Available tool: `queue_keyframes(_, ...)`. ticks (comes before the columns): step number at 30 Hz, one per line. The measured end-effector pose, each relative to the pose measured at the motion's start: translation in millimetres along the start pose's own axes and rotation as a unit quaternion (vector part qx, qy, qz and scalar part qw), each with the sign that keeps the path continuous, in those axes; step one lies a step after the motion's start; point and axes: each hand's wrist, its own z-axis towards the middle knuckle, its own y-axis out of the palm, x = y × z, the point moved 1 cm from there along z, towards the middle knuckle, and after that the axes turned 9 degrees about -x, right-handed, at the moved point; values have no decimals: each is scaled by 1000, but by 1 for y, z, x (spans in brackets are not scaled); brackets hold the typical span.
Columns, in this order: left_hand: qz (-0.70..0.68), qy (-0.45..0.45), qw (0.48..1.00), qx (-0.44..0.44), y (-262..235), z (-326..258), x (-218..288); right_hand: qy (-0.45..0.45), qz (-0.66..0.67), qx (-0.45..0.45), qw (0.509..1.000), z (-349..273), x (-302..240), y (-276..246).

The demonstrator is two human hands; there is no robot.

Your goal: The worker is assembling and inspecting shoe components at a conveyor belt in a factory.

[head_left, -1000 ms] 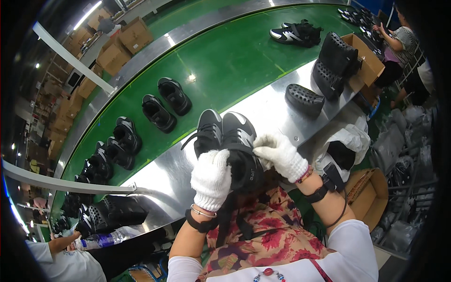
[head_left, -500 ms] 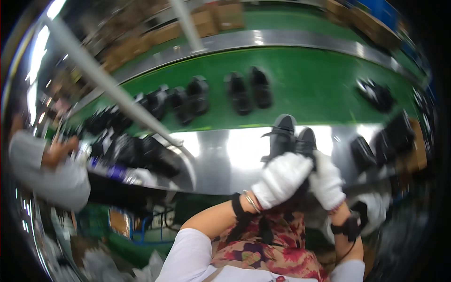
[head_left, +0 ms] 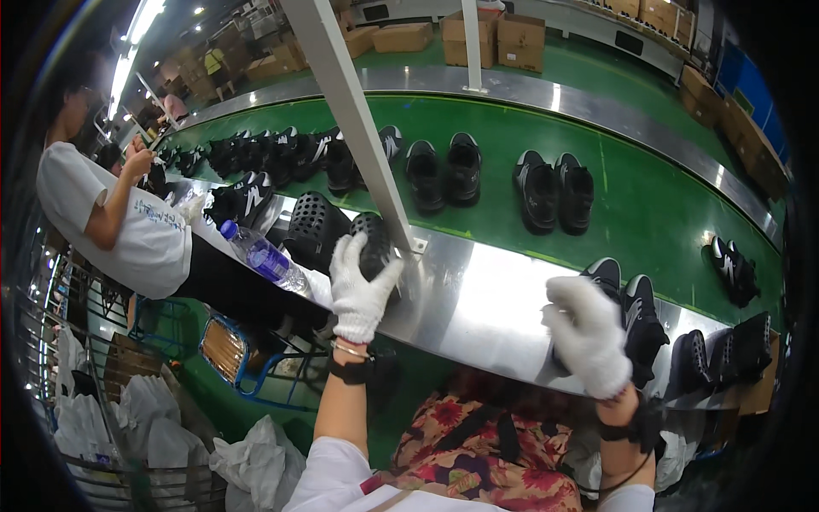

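My left hand (head_left: 363, 290), in a white knit glove, has its fingers and thumb around a black block with round holes (head_left: 372, 239) on the metal ledge. A larger black perforated block (head_left: 316, 229) stands just left of it. My right hand (head_left: 590, 337), gloved too and slightly blurred, is raised over the ledge with fingers and thumb apart, holding nothing. Beside and behind it is a pair of black lace-up shoes, the left shoe (head_left: 604, 275) partly covered by the hand and the right shoe (head_left: 641, 328) more exposed.
A green belt (head_left: 503, 154) carries several pairs of black shoes (head_left: 554, 192). A white post (head_left: 358, 111) rises from the ledge (head_left: 461, 299). A purple-labelled bottle (head_left: 266, 256) lies at left, near another person (head_left: 115, 213). More black blocks (head_left: 734, 350) sit at right.
Both hands have let go of the pair of shoes, which now rests on the ledge. My left hand has moved left to the perforated block. The view has shifted.
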Motion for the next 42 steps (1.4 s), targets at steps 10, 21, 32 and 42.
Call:
queue_keyframes(10, -11, 93, 995, -14, 17, -36, 31, -88, -81, -182, 976, 105, -39, 115)
queue_keyframes(21, -553, -72, 828, -59, -57, -38, 81, -249, -44, -166, 953, 40, -50, 42)
queue_keyframes(32, -649, -114, 698, -280, 46, -91, 177, 46, 280, -1, 959, -66, 16, 13)
queue_keyframes(42, -78, 333, 896, -284, 159, -63, 203, 157, 48, 132, 978, -174, 61, -87)
